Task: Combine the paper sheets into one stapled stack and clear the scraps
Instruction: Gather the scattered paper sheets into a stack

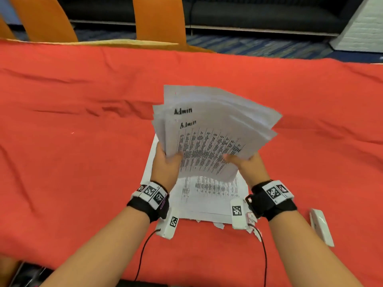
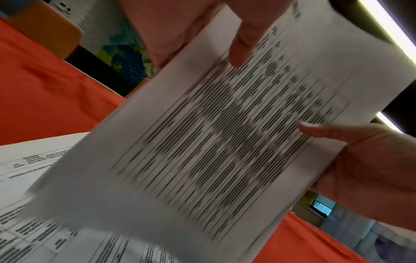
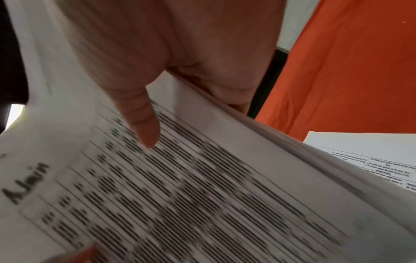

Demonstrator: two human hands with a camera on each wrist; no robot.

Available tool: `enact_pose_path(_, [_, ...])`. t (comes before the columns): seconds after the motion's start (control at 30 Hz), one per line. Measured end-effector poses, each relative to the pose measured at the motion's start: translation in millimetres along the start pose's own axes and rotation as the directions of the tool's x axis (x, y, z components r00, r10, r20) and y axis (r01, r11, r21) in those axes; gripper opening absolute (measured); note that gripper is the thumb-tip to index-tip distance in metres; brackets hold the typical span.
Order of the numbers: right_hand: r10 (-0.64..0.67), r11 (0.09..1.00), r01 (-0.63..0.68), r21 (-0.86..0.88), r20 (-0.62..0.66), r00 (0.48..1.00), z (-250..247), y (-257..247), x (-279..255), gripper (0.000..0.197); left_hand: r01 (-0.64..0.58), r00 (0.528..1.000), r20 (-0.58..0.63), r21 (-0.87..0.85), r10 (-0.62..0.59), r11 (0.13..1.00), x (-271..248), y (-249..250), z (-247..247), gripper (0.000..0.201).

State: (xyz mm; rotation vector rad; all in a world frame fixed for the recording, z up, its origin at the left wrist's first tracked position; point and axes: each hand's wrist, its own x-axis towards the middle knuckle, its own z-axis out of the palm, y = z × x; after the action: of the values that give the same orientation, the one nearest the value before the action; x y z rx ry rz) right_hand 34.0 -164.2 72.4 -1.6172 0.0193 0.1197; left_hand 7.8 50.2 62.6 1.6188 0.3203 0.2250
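Note:
I hold a loose, fanned bundle of printed sheets (image 1: 213,129) tilted above the red table, with "Admin" handwritten on its top pages. My left hand (image 1: 167,160) grips its lower left edge, thumb on top. My right hand (image 1: 240,162) grips the lower right edge the same way. The left wrist view shows the left thumb (image 2: 245,44) pressed on the bundle (image 2: 213,142). In the right wrist view the right thumb (image 3: 144,124) lies across the printed table of the bundle (image 3: 202,195). More printed sheets (image 1: 207,193) lie flat beneath. Torn scraps (image 1: 218,224) sit at their near edge.
A white stapler (image 1: 320,226) lies on the red cloth (image 1: 83,141) to the right of my right wrist. Orange chairs (image 1: 159,19) stand at the far side of the table, with a dark sofa (image 1: 259,13) behind them.

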Motion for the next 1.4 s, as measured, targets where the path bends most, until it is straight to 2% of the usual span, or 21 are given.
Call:
enact_pose_path(0.13, [0.011, 0.999, -0.012, 0.037, 0.011, 1.0, 13.2, -1.2, 4.9, 0.05, -0.02, 0.998, -0.06, -0.011, 0.02, 1.0, 2.4, 2.3, -1.9, 0.03])
enact_pose_path(0.27, [0.003, 1.0, -0.004, -0.004, -0.059, 0.998, 29.6, -1.5, 10.1, 0.017, -0.028, 0.996, -0.084, -0.047, 0.024, 0.999, 5.3, 10.8, 4.4, 0.025])
enact_pose_path(0.33, [-0.03, 1.0, 0.03, -0.005, -0.056, 0.998, 31.4, -6.5, 9.4, 0.02, -0.04, 0.995, -0.099, -0.087, 0.031, 0.995, 5.5, 17.4, 1.6, 0.024])
enact_pose_path(0.43, [-0.093, 0.996, 0.093, -0.005, 0.013, 0.996, 22.6, -15.5, 7.9, 0.039, -0.051, 0.995, -0.091, -0.108, 0.041, 0.993, 5.9, 19.0, -10.8, 0.029])
enact_pose_path(0.5, [-0.122, 0.992, 0.123, -0.015, 0.03, 0.992, 18.3, -17.6, 7.5, 0.045, -0.044, 0.997, -0.069, -0.117, 0.036, 0.992, 6.5, 18.0, -16.4, 0.034])
enact_pose_path(0.57, [-0.11, 0.994, 0.109, 0.019, 0.016, 0.994, 22.3, -17.6, 7.1, 0.042, -0.043, 0.998, -0.059, -0.1, 0.037, 0.994, 6.5, 17.9, -14.9, 0.035])
enact_pose_path(0.77, [-0.078, 0.988, 0.089, 0.13, -0.089, 0.993, 31.2, -19.2, 5.0, 0.024, -0.076, 0.993, -0.098, -0.117, 0.065, 0.99, 3.5, 33.5, -11.3, 0.02])
enact_pose_path(0.93, [-0.168, 0.98, 0.166, 0.115, 0.015, 0.986, 29.4, -32.7, 2.7, 0.032, -0.125, 0.989, -0.106, -0.172, 0.107, 0.977, 2.6, 37.4, -19.9, 0.024])
enact_pose_path(1.07, [-0.181, 0.98, 0.18, 0.083, 0.003, 0.983, 31.3, -37.9, -1.3, 0.015, -0.152, 0.981, -0.143, -0.165, 0.129, 0.975, 2.2, 38.1, -21.7, 0.037])
enact_pose_path(1.17, [-0.171, 0.981, 0.175, 0.077, -0.058, 0.984, 35.6, -40.6, 0.3, 0.018, -0.151, 0.978, -0.165, -0.125, 0.13, 0.981, 3.3, 39.9, -17.2, 0.036])
enact_pose_path(1.3, [-0.182, 0.981, 0.187, 0.052, -0.088, 0.979, 41.7, -43.3, 2.9, 0.042, -0.122, 0.971, -0.217, -0.069, 0.105, 0.99, 7.9, 41.5, -6.6, 0.031])
enact_pose_path(1.33, [-0.194, 0.98, 0.197, 0.025, -0.088, 0.977, 42.1, -43.8, 2.7, 0.042, -0.129, 0.968, -0.224, -0.038, 0.117, 0.991, 8.6, 41.7, -4.3, 0.03])
enact_pose_path(1.4, [-0.199, 0.98, 0.199, -0.004, -0.069, 0.978, 41.5, -46.9, 0.3, 0.03, -0.148, 0.965, -0.216, 0.029, 0.15, 0.989, 9.7, 41.4, -2.0, 0.031])
